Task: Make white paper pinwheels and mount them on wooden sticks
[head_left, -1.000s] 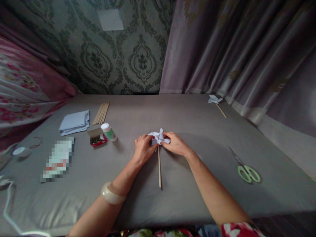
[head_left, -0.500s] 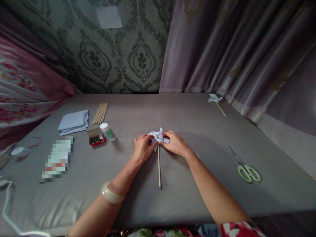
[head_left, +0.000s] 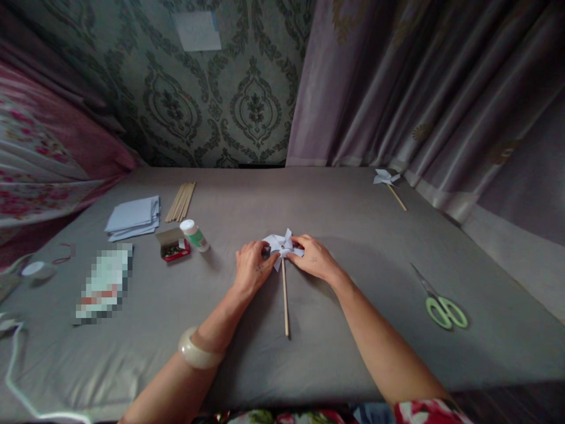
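Note:
A white paper pinwheel (head_left: 283, 244) lies at the middle of the table, with a small pin at its centre. Its wooden stick (head_left: 286, 300) points towards me. My left hand (head_left: 255, 265) is at the pinwheel's left side, thumb and fingers curled about the edge of a paper blade. On the opposite side, my right hand (head_left: 314, 256) pinches the right blade between thumb and fingers. Parts of both blades are hidden by the fingers.
Left of my hands stand a white glue bottle (head_left: 195, 236) and an open box of pins (head_left: 175, 249). Behind are wooden sticks (head_left: 180, 202) and stacked paper (head_left: 133, 218). Scissors (head_left: 441, 303) lie to the right; another pinwheel (head_left: 386, 177) rests at the far right.
My left hand has shifted slightly left, showing more of the left blade. My right hand stays on the right blade, and the pinwheel lies almost where it was.

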Action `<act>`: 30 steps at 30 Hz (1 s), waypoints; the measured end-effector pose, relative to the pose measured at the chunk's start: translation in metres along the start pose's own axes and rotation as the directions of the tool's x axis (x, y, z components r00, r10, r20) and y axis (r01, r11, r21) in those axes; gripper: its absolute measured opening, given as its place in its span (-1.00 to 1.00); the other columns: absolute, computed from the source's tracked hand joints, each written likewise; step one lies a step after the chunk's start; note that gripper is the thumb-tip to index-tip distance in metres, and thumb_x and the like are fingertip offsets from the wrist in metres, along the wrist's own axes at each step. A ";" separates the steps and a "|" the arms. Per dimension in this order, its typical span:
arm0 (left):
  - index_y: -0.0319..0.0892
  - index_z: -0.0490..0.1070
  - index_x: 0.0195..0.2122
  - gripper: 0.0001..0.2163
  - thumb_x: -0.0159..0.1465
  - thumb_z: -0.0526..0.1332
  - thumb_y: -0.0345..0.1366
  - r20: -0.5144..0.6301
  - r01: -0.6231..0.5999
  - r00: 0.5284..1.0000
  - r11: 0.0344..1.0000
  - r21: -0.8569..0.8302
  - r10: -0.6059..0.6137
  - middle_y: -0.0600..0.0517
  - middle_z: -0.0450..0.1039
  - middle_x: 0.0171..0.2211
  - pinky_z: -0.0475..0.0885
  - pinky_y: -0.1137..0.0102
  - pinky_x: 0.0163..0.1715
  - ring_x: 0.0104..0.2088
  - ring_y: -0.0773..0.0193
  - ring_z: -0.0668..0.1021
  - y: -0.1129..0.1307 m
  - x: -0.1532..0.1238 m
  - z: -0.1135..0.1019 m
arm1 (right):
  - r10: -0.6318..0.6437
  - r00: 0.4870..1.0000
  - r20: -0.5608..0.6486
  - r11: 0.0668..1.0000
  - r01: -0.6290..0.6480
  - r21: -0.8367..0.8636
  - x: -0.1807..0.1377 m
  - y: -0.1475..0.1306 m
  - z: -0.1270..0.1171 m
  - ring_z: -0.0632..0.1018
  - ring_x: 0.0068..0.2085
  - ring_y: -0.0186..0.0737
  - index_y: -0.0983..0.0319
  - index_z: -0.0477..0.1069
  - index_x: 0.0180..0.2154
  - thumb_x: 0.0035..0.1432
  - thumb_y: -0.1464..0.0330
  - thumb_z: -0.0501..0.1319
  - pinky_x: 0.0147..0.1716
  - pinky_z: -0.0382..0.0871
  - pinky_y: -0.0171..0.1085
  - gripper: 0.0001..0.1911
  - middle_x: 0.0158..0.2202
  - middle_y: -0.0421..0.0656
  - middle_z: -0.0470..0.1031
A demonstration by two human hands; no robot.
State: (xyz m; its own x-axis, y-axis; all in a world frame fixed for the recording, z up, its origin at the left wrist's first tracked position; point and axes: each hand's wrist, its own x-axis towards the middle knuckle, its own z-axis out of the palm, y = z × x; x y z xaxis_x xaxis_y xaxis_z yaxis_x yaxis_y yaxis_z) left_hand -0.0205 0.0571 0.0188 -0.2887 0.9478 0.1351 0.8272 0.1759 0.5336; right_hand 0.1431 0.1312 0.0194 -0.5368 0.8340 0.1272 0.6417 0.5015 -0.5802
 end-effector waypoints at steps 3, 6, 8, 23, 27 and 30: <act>-0.16 0.50 -0.23 -0.81 0.19 0.23 -0.21 0.024 0.015 1.000 1.000 0.006 -0.015 -0.06 0.54 -0.24 0.30 0.31 -0.17 -0.21 0.16 0.51 0.001 -0.001 -0.002 | -0.002 1.000 0.004 1.000 0.002 -0.005 0.000 -0.002 -0.001 0.52 -0.13 -0.17 0.22 0.45 -0.10 0.06 0.29 0.28 -0.07 0.34 -0.24 -0.66 -0.13 -0.06 0.49; -0.17 0.51 -0.23 -0.83 0.20 0.21 -0.27 0.045 0.001 0.999 1.000 -0.005 0.000 -0.06 0.54 -0.24 0.30 0.32 -0.17 -0.21 0.17 0.51 0.002 0.000 -0.001 | 0.000 1.000 0.003 1.000 0.000 -0.031 -0.001 -0.003 -0.001 0.52 -0.12 -0.16 0.22 0.45 -0.10 0.06 0.29 0.28 -0.06 0.33 -0.22 -0.68 -0.13 -0.06 0.49; -0.19 0.52 -0.24 -0.83 0.20 0.20 -0.28 0.045 -0.005 0.999 1.000 -0.023 0.006 -0.06 0.54 -0.23 0.31 0.32 -0.17 -0.21 0.17 0.52 0.002 0.001 0.000 | 0.000 1.000 0.003 0.999 0.000 -0.045 -0.001 -0.004 -0.001 0.51 -0.12 -0.16 0.22 0.45 -0.11 0.07 0.29 0.27 -0.06 0.33 -0.23 -0.69 -0.13 -0.06 0.49; -0.23 0.53 -0.24 -0.78 0.14 0.21 -0.26 0.035 0.051 0.998 0.989 -0.139 -0.046 -0.07 0.55 -0.28 0.36 0.36 -0.24 -0.30 0.22 0.53 0.006 0.002 -0.003 | -0.004 1.000 0.030 0.999 0.003 0.037 -0.001 -0.004 -0.008 0.53 -0.15 -0.19 0.22 0.45 -0.09 0.04 0.30 0.28 -0.12 0.36 -0.27 -0.65 -0.13 -0.06 0.51; -0.25 0.53 -0.23 -0.73 0.14 0.17 -0.22 -0.014 0.130 0.990 0.956 -0.262 -0.138 -0.06 0.55 -0.34 0.36 0.40 -0.31 -0.35 0.24 0.52 0.002 0.004 -0.013 | 0.097 0.988 -0.119 0.995 -0.099 -0.005 -0.003 -0.002 -0.031 0.55 -0.20 -0.20 0.28 0.48 -0.12 0.08 0.27 0.24 -0.23 0.37 -0.32 -0.67 -0.16 -0.02 0.55; -0.26 0.54 -0.25 -0.70 0.15 0.13 -0.18 -0.147 0.137 0.969 0.925 -0.355 -0.200 -0.05 0.54 -0.39 0.35 0.40 -0.33 -0.36 0.24 0.51 -0.003 0.006 -0.020 | 0.213 0.975 0.055 0.977 -0.212 -0.021 -0.010 -0.012 -0.040 0.53 -0.50 -0.27 0.27 0.50 -0.50 0.17 0.21 0.12 -0.48 0.32 -0.36 -0.66 -0.54 -0.11 0.54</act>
State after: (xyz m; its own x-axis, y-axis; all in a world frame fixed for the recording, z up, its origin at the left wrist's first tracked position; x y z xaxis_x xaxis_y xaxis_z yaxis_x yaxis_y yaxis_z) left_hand -0.0349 0.0568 0.0346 -0.5157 0.8440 0.1473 0.5543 0.1976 0.8085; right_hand 0.1628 0.1257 0.0570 -0.4173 0.9077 -0.0440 0.7523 0.3178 -0.5771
